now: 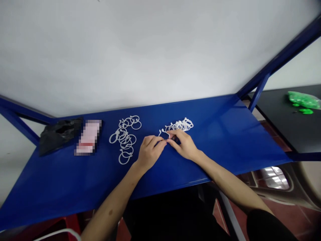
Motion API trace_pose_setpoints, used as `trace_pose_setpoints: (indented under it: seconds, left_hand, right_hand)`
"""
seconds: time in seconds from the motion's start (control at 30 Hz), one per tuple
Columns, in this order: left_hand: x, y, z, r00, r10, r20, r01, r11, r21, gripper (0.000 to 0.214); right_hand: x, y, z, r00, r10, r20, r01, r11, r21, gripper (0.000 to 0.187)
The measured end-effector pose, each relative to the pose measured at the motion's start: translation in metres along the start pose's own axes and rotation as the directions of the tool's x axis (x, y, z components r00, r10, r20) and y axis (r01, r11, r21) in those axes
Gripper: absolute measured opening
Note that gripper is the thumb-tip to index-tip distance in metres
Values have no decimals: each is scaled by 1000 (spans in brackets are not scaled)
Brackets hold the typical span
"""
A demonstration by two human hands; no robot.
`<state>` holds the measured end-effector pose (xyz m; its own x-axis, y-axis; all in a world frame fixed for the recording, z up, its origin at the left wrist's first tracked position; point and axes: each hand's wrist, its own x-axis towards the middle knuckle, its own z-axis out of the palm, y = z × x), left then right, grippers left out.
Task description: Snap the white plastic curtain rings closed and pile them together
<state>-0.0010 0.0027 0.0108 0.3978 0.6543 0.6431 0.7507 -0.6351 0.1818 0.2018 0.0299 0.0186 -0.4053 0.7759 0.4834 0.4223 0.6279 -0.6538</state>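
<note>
My left hand [149,150] and my right hand [184,144] meet over the blue shelf [213,140], fingers pinched together on one white plastic ring [163,133]. Just behind my right hand lies a bunched row of white rings [181,125]. A loose pile of several white rings [126,138] is spread out to the left of my left hand.
A black plastic bag [59,134] and a blurred pink-and-white packet [88,137] lie at the shelf's left end. Blue frame bars [260,80] rise at the right. A black table [296,124] beyond holds green pieces [302,100]. A white wall stands behind.
</note>
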Motion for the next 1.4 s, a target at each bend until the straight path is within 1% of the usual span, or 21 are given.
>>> trace_pose_setpoints:
  seconds: [0.07,0.1,0.17,0.23,0.27,0.33,0.4,0.47,0.5,0.57,0.7,0.8,0.87,0.93,1.0,1.03,1.07,1.13,1.2,1.3,1.4]
  left_hand:
    - [-1,3,2,999,26,-21,-26,999,-34,10]
    - [-1,4,3,999,13,-43,-16,998,-61,11]
    - [-1,4,3,990,-92,-104,78,988,-133,18]
    - [1,3,1,958,-268,-103,239,942,-234,20]
    - [2,2,-1,933,-355,-55,325,900,-291,19]
    - [5,0,-4,878,-463,119,470,791,-392,17]
    - [6,0,-5,823,-494,279,566,685,-458,20]
    - [5,-1,-5,794,-500,347,608,626,-489,21]
    - [3,-2,-4,791,-501,351,611,618,-495,21]
    - [0,-2,-1,804,-490,337,594,632,-497,20]
    - [-4,-3,2,859,-432,276,512,701,-497,21]
    - [0,-4,0,887,-391,246,462,759,-458,21]
    - [4,-7,-3,896,-371,243,442,792,-422,19]
    - [7,-15,-6,899,-394,194,438,834,-335,21]
    - [7,-27,-9,887,-456,79,463,876,-139,25]
    - [5,-34,-9,876,-481,23,482,876,-5,28]
    - [3,-41,-9,867,-499,-2,496,861,114,31]
    - [-3,-52,-9,856,-516,12,492,823,283,36]
    - [-8,-57,-7,850,-524,60,469,804,366,36]
    - [-10,-56,-6,850,-515,107,440,807,394,27]
    - [-8,-52,-5,871,-478,118,406,833,374,18]
  right_hand:
    - [-2,-1,6,999,31,-9,-30,997,72,24]
    - [-3,0,8,999,44,-25,-42,995,94,23]
    - [-3,0,9,997,62,-55,-56,992,116,21]
    - [-3,0,8,995,68,-79,-58,991,123,22]
    - [-3,0,7,995,62,-81,-51,991,126,22]
    - [-2,-1,6,998,34,-61,-26,991,130,21]
    - [-2,-2,6,1000,-6,-25,10,991,130,20]
    - [-3,-3,7,999,-39,11,38,990,134,16]
    - [-3,-3,8,998,-55,24,51,989,139,14]
    - [-4,-5,8,995,-86,44,78,986,148,11]
    - [-6,-9,8,986,-146,84,136,984,116,14]
    - [-7,-10,9,984,-165,70,162,985,57,13]
    - [-4,-8,10,988,-156,3,156,987,-24,9]
    - [2,-4,9,988,-122,-99,107,984,-142,7]
    - [8,3,7,977,-75,-202,21,966,-258,7]
    - [11,7,6,969,-51,-241,-26,952,-305,8]
    - [13,10,5,963,-31,-268,-66,937,-344,9]
    - [16,17,3,957,-5,-291,-118,908,-403,11]
    - [16,22,2,959,8,-284,-139,885,-444,14]
    - [14,25,1,963,16,-269,-149,863,-483,18]
    - [11,25,-1,965,16,-261,-149,853,-500,20]
